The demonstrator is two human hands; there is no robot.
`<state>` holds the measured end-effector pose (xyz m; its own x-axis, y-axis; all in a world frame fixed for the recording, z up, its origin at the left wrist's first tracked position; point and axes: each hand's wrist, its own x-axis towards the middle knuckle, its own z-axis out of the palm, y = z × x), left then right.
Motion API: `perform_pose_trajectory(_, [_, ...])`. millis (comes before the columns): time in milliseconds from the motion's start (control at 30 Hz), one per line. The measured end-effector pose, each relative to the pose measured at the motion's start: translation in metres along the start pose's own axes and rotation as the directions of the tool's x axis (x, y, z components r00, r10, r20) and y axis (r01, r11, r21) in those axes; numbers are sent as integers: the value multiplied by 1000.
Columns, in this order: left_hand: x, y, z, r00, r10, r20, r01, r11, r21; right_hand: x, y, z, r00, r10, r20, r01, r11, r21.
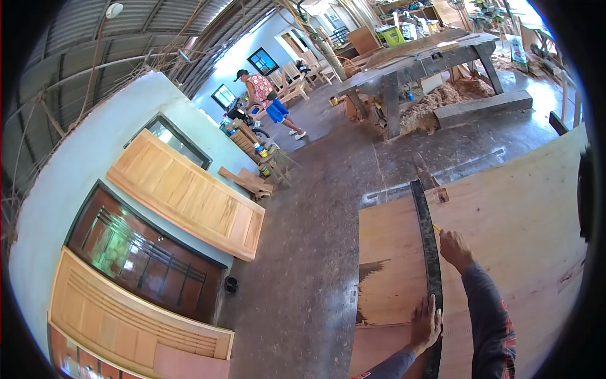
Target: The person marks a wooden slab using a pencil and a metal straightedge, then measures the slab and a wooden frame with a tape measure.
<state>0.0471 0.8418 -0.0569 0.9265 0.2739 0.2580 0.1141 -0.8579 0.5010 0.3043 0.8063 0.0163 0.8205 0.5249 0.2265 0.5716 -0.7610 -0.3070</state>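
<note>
A large plywood sheet [505,208] lies in front of me, with a long dark straightedge [429,246] running across it. My left hand [425,325] rests on the straightedge near its lower end, fingers stretched out and thumb spread. Farther up, my right hand [456,250] is closed around a thin yellow pencil [437,227]. Only the pencil's end shows, close beside the straightedge's right edge; the fingers hide the rest. Dark stained patches mark the sheet left of the straightedge.
Light wooden door panels [189,196] lean against the wall at left, around a dark glossy door [139,252]. A heavy workbench [416,66] stands ahead with wood shavings [442,104] beneath. A person [265,98] in blue shorts bends near a motorcycle. Dark footwear [231,284] lies on the floor.
</note>
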Motion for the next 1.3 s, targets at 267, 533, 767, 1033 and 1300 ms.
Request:
perform_pose_trajectory(267, [1,-2,-10,997,60,47,-59,998,-18,-1,4,-47,874,-209,439,259,964,-57])
perform_pose_trajectory(533, [3,0,-3,993,-17,120,26,997,-73,-50,17,-196,956,-100,-277,156,969,190])
perform_pose_trajectory(767, [4,1,-3,991,-8,132,15,999,-49,-240,-1,-165,916,394,76,-369,751,548])
perform_pose_trajectory(1033, [13,4,-4,990,80,120,-60,985,-160,-452,-73,-174,624,751,216,-694,405,596])
perform_pose_trajectory(1300, [3,11,-7,984,2,176,10,998,-68,-526,-97,-201,741,560,370,-671,640,375])
